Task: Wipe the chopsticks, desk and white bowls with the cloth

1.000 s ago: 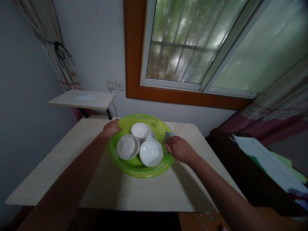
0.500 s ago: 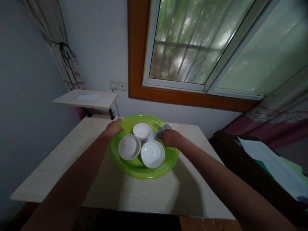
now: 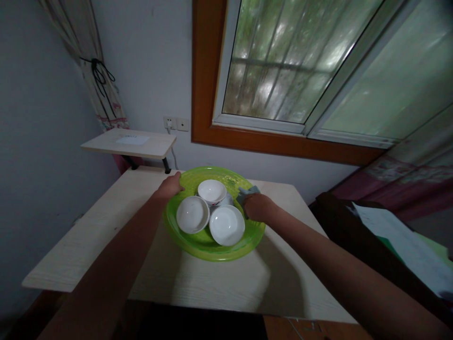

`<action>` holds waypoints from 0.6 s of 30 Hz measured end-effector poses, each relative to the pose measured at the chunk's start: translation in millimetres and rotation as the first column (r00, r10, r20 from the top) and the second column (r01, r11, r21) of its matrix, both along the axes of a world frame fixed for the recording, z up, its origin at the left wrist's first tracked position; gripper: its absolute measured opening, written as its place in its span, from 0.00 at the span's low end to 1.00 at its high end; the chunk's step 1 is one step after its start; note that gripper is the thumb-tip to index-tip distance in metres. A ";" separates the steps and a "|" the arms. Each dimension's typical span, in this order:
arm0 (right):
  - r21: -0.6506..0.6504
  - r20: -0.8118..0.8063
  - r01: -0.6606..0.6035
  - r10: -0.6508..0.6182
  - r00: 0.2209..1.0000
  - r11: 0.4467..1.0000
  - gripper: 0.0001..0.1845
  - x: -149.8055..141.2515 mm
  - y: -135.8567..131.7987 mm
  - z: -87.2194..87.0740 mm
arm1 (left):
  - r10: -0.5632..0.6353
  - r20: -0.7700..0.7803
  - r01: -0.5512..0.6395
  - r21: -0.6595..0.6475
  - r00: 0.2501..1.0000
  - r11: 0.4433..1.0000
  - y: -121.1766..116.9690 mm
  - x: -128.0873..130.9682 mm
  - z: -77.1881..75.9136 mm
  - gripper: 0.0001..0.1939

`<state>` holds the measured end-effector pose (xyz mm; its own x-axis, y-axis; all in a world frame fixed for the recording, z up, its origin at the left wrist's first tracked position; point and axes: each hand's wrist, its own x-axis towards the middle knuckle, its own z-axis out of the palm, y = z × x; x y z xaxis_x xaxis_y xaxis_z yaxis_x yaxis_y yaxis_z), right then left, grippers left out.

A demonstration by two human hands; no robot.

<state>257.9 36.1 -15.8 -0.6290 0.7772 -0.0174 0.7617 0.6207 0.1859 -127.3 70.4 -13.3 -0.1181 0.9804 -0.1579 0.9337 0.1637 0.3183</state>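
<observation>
Green basin [image 3: 193, 244], round and shallow, standing midway across the pale wooden table [image 3: 219, 285] in the head view, with a textured inner wall and a smooth rim. Within, close together and all mouth upward: a white left bowl [image 3: 193, 215], a white back bowl [image 3: 212, 190] with a small coloured mark low on the outside, and a white front bowl [image 3: 227, 225], nearest to the front edge of the table. Among these, mostly covered, a further pale dish [image 3: 227, 199], too hidden to make out in shape. At the left rim, the left hand [image 3: 171, 184], narrowed onto the edge, thumb toward the inside and remaining fingers largely out of sight. At the opposite side, the right hand [image 3: 257, 207], closed on a bunched grey-blue cloth [image 3: 243, 193] over the right part of the basin; contact between cloth and wall impossible to tell. Behind to the left, a raised shelf [image 3: 155, 147] on black legs, bearing a white paper [image 3: 133, 140]; beyond, a wall socket [image 3: 170, 123] with a plugged cable, and a brown-framed window [image 3: 276, 71]. Far right, loose papers [image 3: 392, 229] on dark brown furniture [image 3: 331, 226].
</observation>
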 end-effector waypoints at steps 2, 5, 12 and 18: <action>-0.153 0.261 0.080 -0.038 0.965 0.985 0.12 -2.7 -14.6 19.0 | 0.006 0.000 -0.006 -0.003 1.000 1.000 0.2 0.7 -0.4 0.29; -0.230 0.371 0.121 -0.027 0.928 0.966 0.17 -7.5 -35.6 47.1 | 0.016 0.005 -0.016 0.004 1.000 1.000 0.3 0.8 -1.3 0.29; -0.394 0.287 0.173 -0.058 0.956 0.903 0.18 -4.4 -62.3 79.9 | 0.001 0.009 -0.001 0.026 1.000 1.000 -1.5 -0.5 0.0 0.28; -0.436 0.134 0.065 -0.007 0.991 0.898 0.15 6.7 -61.9 79.6 | -0.010 0.022 0.009 0.015 1.000 1.000 -4.0 -0.2 2.2 0.27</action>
<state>264.6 -25.7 63.7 -0.5708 0.6942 -0.4384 0.7733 0.6341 -0.0028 -127.4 66.4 -11.1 -0.1056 0.9837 -0.1453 0.9280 0.1500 0.3411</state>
